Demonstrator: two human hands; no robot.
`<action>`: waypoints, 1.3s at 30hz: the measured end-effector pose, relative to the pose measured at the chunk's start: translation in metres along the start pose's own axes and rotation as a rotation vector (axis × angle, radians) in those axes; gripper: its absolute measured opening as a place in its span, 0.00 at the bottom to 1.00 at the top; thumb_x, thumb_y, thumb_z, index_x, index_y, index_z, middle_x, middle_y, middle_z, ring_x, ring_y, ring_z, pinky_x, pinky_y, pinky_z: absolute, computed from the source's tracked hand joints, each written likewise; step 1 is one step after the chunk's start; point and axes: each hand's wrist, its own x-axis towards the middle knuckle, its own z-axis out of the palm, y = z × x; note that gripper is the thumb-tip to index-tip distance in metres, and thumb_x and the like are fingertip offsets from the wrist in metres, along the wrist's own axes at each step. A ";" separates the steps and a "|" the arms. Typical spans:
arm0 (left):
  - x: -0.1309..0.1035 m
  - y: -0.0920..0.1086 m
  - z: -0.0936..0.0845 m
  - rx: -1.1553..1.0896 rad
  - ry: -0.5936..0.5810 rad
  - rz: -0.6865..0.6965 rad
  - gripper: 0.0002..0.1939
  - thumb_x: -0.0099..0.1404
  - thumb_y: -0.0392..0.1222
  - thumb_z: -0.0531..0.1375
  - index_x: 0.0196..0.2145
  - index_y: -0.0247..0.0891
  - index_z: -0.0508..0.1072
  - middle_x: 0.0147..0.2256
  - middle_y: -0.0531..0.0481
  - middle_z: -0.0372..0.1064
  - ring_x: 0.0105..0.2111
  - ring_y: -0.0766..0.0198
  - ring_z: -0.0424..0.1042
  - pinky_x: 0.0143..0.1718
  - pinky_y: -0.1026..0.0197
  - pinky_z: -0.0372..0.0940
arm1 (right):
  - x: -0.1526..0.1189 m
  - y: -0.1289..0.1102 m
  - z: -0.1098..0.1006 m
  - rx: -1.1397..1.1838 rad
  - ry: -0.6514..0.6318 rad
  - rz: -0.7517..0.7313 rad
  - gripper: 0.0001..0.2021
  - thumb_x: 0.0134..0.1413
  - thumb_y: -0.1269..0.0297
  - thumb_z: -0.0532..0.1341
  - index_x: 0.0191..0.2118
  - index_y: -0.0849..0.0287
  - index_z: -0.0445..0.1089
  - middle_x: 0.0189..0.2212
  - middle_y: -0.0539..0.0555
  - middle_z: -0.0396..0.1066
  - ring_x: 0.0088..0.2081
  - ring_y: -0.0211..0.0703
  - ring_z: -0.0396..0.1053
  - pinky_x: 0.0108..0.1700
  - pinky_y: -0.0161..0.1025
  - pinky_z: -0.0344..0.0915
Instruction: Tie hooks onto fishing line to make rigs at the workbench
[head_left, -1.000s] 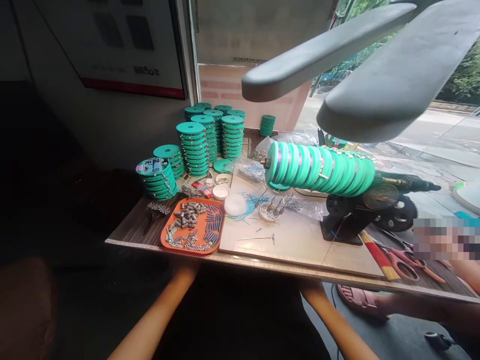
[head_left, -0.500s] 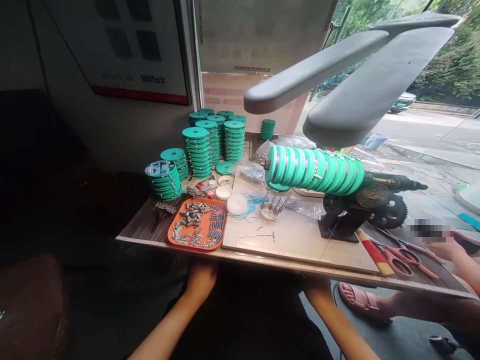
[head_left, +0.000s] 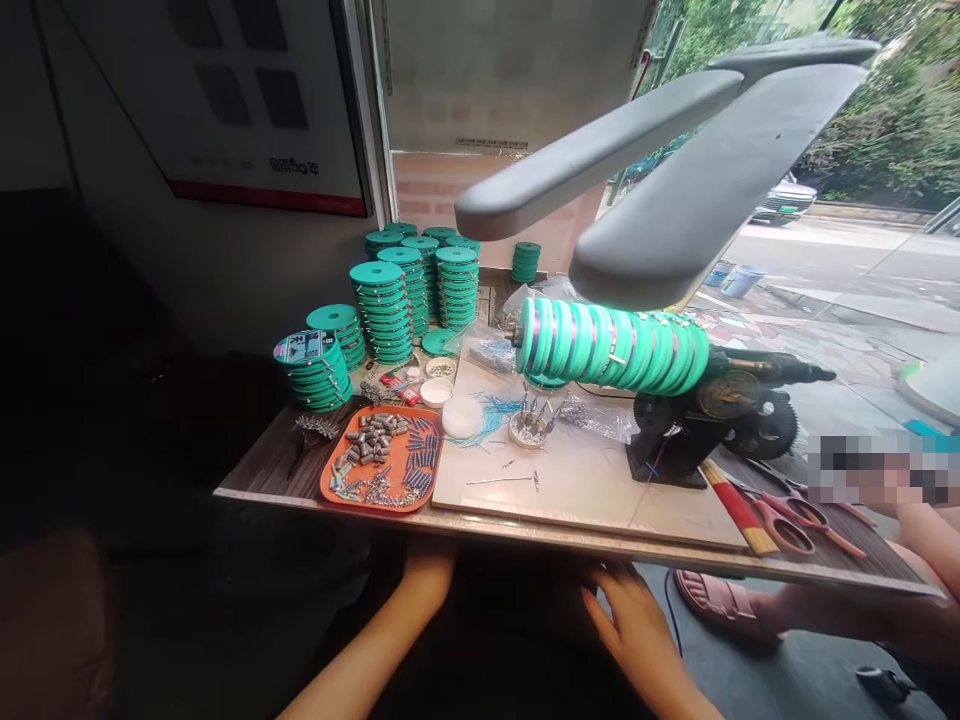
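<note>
My left hand point(head_left: 430, 575) is below the front edge of the table point(head_left: 247, 495), under the orange tray point(head_left: 327, 492). Its fingers are hidden beneath the tabletop. My right hand point(head_left: 631, 612) hangs over my dark lap with thumb and fingers apart and nothing visible in it. Its fingertips are close to the table's underside. On the tray lie grey metal weights point(head_left: 375, 440), dark slim pieces point(head_left: 422, 455) and small shiny fittings point(head_left: 382, 490). Above the board point(head_left: 570, 510), a row of green line spools point(head_left: 615, 345) sits on the shaft of a black hand-geared winder point(head_left: 667, 450).
Stacks of green spools point(head_left: 379, 310) stand at the back left. Small dishes point(head_left: 436, 391) and a cup of metal pieces point(head_left: 529, 428) are mid-table. Scissors point(head_left: 784, 525) lie at the right, near another person's sandalled foot point(head_left: 724, 605). Grey lamp arms point(head_left: 652, 230) hang over the winder.
My right hand has come out from beneath the table edge, its fingers now showing. My left hand has shifted slightly right. Most of the table scene sits a little further left in view.
</note>
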 end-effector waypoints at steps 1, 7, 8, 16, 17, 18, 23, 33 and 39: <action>-0.004 -0.001 -0.005 -0.013 -0.018 0.003 0.16 0.58 0.26 0.54 0.45 0.33 0.69 0.46 0.42 0.67 0.50 0.56 0.63 0.53 0.46 0.55 | -0.001 0.000 -0.004 0.032 0.022 -0.030 0.19 0.59 0.60 0.44 0.40 0.61 0.71 0.41 0.53 0.63 0.43 0.33 0.60 0.46 0.29 0.58; -0.029 -0.006 -0.025 -0.161 -0.059 -0.051 0.12 0.57 0.31 0.53 0.34 0.30 0.75 0.37 0.35 0.71 0.42 0.43 0.68 0.45 0.43 0.57 | -0.005 -0.035 -0.027 0.319 -0.135 -0.101 0.18 0.60 0.59 0.45 0.38 0.60 0.70 0.38 0.51 0.62 0.40 0.26 0.59 0.44 0.22 0.56; -0.031 -0.006 -0.026 -0.212 -0.056 -0.066 0.11 0.57 0.32 0.53 0.33 0.31 0.75 0.35 0.35 0.71 0.40 0.44 0.68 0.44 0.44 0.58 | -0.004 -0.044 -0.029 0.373 -0.179 -0.111 0.17 0.60 0.60 0.45 0.38 0.60 0.69 0.38 0.51 0.62 0.40 0.25 0.59 0.43 0.21 0.56; -0.062 0.010 -0.038 -0.788 -0.079 -0.129 0.18 0.51 0.44 0.59 0.37 0.30 0.68 0.26 0.45 0.69 0.26 0.62 0.69 0.30 0.61 0.63 | 0.010 -0.105 -0.035 0.756 -0.543 0.056 0.16 0.55 0.57 0.51 0.40 0.64 0.67 0.36 0.52 0.62 0.38 0.24 0.60 0.40 0.19 0.55; -0.068 0.016 -0.040 -0.870 -0.092 -0.131 0.21 0.50 0.46 0.61 0.38 0.30 0.66 0.24 0.48 0.68 0.24 0.64 0.67 0.29 0.63 0.62 | 0.012 -0.111 -0.037 0.846 -0.568 0.109 0.18 0.53 0.55 0.52 0.41 0.64 0.67 0.36 0.52 0.62 0.37 0.24 0.60 0.40 0.18 0.56; -0.075 0.022 -0.043 -0.963 -0.100 -0.138 0.23 0.49 0.48 0.62 0.39 0.31 0.64 0.23 0.51 0.66 0.23 0.67 0.66 0.28 0.64 0.62 | 0.015 -0.116 -0.039 0.940 -0.587 0.154 0.20 0.52 0.52 0.54 0.42 0.66 0.66 0.35 0.53 0.62 0.37 0.24 0.60 0.40 0.18 0.57; -0.094 0.048 -0.054 -1.344 -0.123 -0.205 0.27 0.44 0.47 0.68 0.38 0.33 0.63 0.20 0.56 0.62 0.20 0.73 0.62 0.26 0.70 0.58 | 0.022 -0.137 -0.052 1.131 -0.628 0.167 0.29 0.47 0.43 0.56 0.37 0.72 0.65 0.30 0.55 0.63 0.32 0.23 0.60 0.35 0.18 0.57; -0.101 0.047 -0.066 -1.086 -0.028 -0.086 0.24 0.46 0.42 0.64 0.42 0.36 0.67 0.29 0.51 0.66 0.27 0.68 0.63 0.30 0.67 0.58 | 0.025 -0.134 -0.056 1.168 -0.622 0.293 0.35 0.40 0.36 0.57 0.30 0.74 0.61 0.20 0.50 0.54 0.23 0.18 0.51 0.26 0.17 0.51; -0.094 0.069 -0.080 -0.752 -0.072 -0.077 0.22 0.49 0.35 0.59 0.44 0.36 0.67 0.24 0.53 0.67 0.25 0.67 0.64 0.28 0.67 0.58 | 0.024 -0.142 -0.058 1.165 -0.587 0.247 0.33 0.41 0.38 0.57 0.30 0.74 0.63 0.26 0.54 0.61 0.27 0.20 0.55 0.30 0.16 0.53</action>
